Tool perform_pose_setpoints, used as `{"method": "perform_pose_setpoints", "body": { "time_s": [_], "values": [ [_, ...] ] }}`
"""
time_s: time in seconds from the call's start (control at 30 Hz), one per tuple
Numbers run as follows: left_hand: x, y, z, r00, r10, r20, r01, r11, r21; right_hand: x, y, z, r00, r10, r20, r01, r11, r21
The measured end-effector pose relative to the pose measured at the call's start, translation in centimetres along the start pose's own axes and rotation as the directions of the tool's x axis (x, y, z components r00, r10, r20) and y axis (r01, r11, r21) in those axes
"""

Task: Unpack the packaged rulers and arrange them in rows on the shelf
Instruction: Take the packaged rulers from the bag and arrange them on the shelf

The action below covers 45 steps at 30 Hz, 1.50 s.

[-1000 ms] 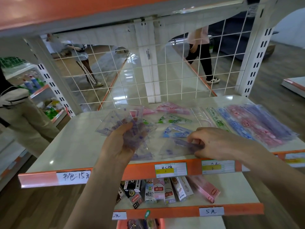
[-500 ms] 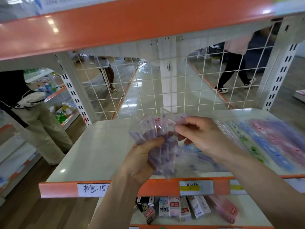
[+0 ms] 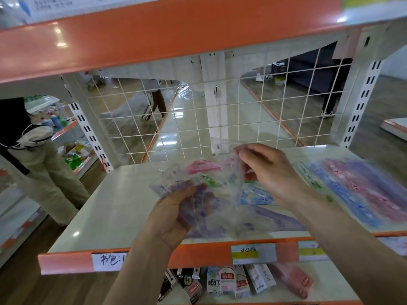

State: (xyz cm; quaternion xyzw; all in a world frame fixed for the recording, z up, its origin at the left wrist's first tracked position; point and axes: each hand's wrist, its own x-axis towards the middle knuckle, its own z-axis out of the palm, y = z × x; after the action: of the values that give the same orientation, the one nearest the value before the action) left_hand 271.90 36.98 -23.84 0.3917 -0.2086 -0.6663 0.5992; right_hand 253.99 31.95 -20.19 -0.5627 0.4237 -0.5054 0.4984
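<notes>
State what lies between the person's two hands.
Head view: a fan of clear, purple-printed ruler packets fills the gap; the left hand grips its base, the right hand pinches one packet's top.

A glossy orange upper shelf edge (image 3: 154, 34) spans the top of the frame, carried by white slotted steel uprights (image 3: 365, 100) at both sides. Behind the cream shelf board with an orange front lip (image 3: 105, 208) stands a white wire-grid back panel (image 3: 136, 119). Through it, at centre, a long glossy cream surface (image 3: 187, 128) edged with orange strips mirrors ceiling lights. Brown wood-look flooring (image 3: 387, 102) lies at far right. At left, a person in beige trousers (image 3: 50, 172) stands by a stocked orange-edged rack (image 3: 74, 148).
</notes>
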Motion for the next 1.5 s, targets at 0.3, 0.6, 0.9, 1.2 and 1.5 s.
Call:
{"method": "perform_pose_setpoints", "body": {
  "time_s": [0.3, 0.6, 0.9, 1.2, 1.5],
  "values": [
    [-0.3, 0.0, 2.0, 0.988, 0.021, 0.155, -0.038, 0.993, 0.108, 0.3, 0.4, -1.2, 0.970, 0.073, 0.230, 0.011, 0.938, -0.345],
    [1.5, -1.7, 2.9, 0.992, 0.046, 0.118, -0.048, 0.999, 0.013, -0.9, -1.0, -3.8, 0.967, 0.060, 0.247, 0.137, 0.695, -0.706],
    [1.6, -3.4, 4.2, 0.993, -0.052, 0.110, 0.049, 0.998, 0.037, -3.0, -1.1, -5.9, 0.948, 0.077, 0.309, 0.258, 0.382, -0.887],
    [1.8, -1.3, 1.4, 0.999, 0.045, -0.005, -0.045, 0.999, -0.030, -2.7, 1.0, -9.4, 0.951, 0.234, 0.201, 0.109, 0.352, -0.929],
    [1.6, -0.7, 0.5, 0.995, 0.098, 0.015, -0.097, 0.993, -0.073, -2.6, 2.2, -7.9, 0.908, 0.322, 0.267, 0.212, 0.196, -0.957]
  ]
}}
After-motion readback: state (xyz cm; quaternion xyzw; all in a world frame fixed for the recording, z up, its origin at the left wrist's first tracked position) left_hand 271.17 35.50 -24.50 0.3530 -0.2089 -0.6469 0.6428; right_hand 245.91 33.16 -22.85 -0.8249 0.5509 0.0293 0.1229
